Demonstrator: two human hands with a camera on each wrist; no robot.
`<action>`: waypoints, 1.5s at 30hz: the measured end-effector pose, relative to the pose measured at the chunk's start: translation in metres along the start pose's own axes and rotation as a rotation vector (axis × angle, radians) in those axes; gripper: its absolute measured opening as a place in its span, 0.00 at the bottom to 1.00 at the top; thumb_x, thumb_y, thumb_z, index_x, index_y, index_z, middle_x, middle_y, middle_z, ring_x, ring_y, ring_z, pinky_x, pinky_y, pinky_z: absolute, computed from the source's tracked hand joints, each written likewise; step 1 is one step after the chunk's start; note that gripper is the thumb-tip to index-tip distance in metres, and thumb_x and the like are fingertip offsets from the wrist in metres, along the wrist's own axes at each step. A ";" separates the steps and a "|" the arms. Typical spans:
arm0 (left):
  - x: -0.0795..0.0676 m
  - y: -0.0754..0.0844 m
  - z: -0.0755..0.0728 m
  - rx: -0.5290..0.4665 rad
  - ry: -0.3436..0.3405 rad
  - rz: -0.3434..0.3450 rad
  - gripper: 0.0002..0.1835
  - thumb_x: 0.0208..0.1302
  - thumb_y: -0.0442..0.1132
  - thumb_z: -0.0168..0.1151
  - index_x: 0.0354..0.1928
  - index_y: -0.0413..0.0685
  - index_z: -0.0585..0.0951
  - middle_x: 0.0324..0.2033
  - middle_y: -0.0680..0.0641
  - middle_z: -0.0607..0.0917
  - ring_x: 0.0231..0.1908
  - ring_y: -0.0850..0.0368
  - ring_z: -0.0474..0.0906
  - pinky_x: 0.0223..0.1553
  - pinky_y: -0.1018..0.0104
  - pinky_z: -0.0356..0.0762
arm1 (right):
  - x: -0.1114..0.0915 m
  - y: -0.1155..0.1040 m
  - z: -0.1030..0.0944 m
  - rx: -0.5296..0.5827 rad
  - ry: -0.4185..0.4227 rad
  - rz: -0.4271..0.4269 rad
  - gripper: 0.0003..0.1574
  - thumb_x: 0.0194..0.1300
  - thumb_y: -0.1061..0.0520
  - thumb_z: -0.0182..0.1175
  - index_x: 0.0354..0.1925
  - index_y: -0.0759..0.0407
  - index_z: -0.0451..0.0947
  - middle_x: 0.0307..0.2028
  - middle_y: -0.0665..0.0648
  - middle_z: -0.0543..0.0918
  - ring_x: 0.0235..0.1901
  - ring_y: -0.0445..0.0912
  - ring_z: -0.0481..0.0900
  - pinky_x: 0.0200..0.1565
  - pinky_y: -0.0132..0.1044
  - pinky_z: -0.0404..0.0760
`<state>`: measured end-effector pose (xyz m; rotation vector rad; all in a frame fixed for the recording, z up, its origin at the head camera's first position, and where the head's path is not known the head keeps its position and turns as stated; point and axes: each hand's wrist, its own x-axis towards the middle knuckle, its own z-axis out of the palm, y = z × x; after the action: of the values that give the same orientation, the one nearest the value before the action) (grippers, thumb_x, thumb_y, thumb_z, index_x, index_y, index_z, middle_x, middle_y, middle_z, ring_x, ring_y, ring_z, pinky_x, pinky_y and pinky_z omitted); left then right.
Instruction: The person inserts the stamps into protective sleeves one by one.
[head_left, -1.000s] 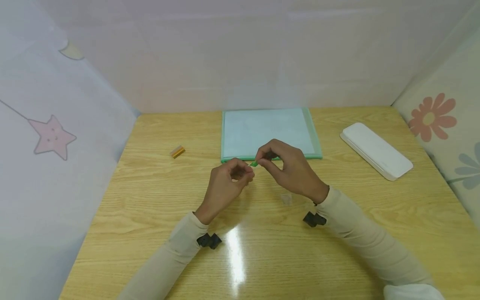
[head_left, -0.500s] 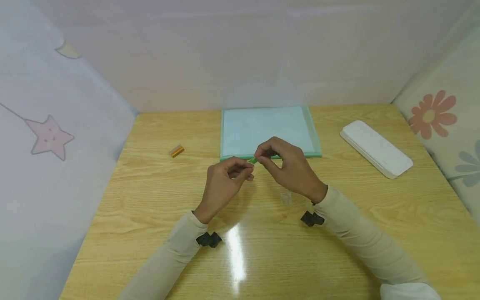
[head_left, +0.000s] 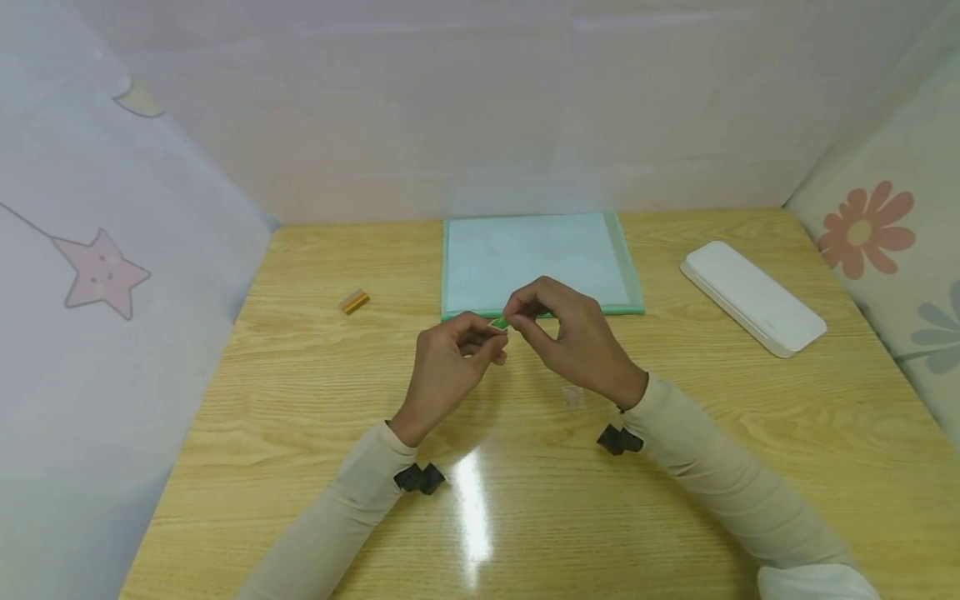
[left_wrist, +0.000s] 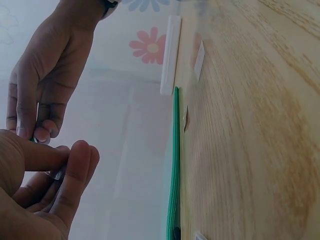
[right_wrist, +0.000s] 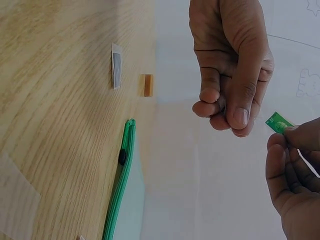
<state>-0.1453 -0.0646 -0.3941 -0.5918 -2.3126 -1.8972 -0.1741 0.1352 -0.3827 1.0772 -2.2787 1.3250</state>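
One small, flat green rectangle (right_wrist: 279,123) lies pinched between thumb and finger of the right hand (head_left: 573,337), above the wood-grained desk (head_left: 300,417). Just beside it, the left hand (head_left: 448,367), fingers curled, pinches a glossy clear scrap (left_wrist: 57,174).

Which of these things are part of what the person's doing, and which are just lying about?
In use:
green piece, pinched by the right hand
left hand, close beside it

Seemingly lying about:
orange-striped piece
green-edged folder
white case
clear square (possibly related)
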 end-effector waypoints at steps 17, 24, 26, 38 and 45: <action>0.000 0.007 -0.001 0.089 0.011 -0.013 0.04 0.64 0.28 0.69 0.37 0.35 0.83 0.30 0.39 0.87 0.25 0.42 0.85 0.26 0.65 0.82 | 0.006 -0.032 -0.003 0.090 0.061 0.019 0.11 0.63 0.75 0.64 0.43 0.68 0.77 0.39 0.61 0.83 0.38 0.52 0.84 0.43 0.43 0.84; 0.000 0.009 -0.001 0.113 0.028 -0.006 0.03 0.64 0.28 0.69 0.36 0.36 0.83 0.27 0.43 0.86 0.24 0.44 0.84 0.25 0.65 0.82 | 0.006 -0.029 -0.001 0.106 0.056 0.031 0.11 0.64 0.75 0.64 0.44 0.68 0.77 0.40 0.60 0.83 0.40 0.51 0.84 0.44 0.44 0.84; 0.000 0.006 -0.001 0.120 0.029 -0.005 0.04 0.64 0.29 0.69 0.36 0.37 0.83 0.27 0.44 0.86 0.24 0.45 0.84 0.25 0.65 0.82 | 0.005 -0.023 0.001 0.101 0.058 0.033 0.11 0.64 0.73 0.64 0.45 0.66 0.78 0.40 0.58 0.83 0.40 0.49 0.84 0.45 0.43 0.84; 0.000 -0.002 -0.002 0.103 0.029 -0.030 0.05 0.65 0.34 0.70 0.36 0.39 0.83 0.26 0.42 0.86 0.24 0.45 0.84 0.24 0.65 0.81 | -0.003 0.002 0.004 0.039 0.010 0.026 0.09 0.70 0.63 0.63 0.48 0.54 0.78 0.44 0.46 0.82 0.41 0.38 0.82 0.46 0.36 0.82; 0.001 -0.024 -0.004 0.106 0.027 -0.016 0.05 0.65 0.42 0.71 0.38 0.51 0.85 0.28 0.54 0.86 0.24 0.57 0.84 0.26 0.62 0.83 | -0.001 0.001 -0.003 -0.056 -0.031 0.000 0.08 0.69 0.64 0.64 0.46 0.57 0.78 0.41 0.47 0.80 0.38 0.37 0.80 0.43 0.32 0.81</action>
<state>-0.1557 -0.0721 -0.4147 -0.5347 -2.3903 -1.7641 -0.1743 0.1383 -0.3824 1.0866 -2.3232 1.2455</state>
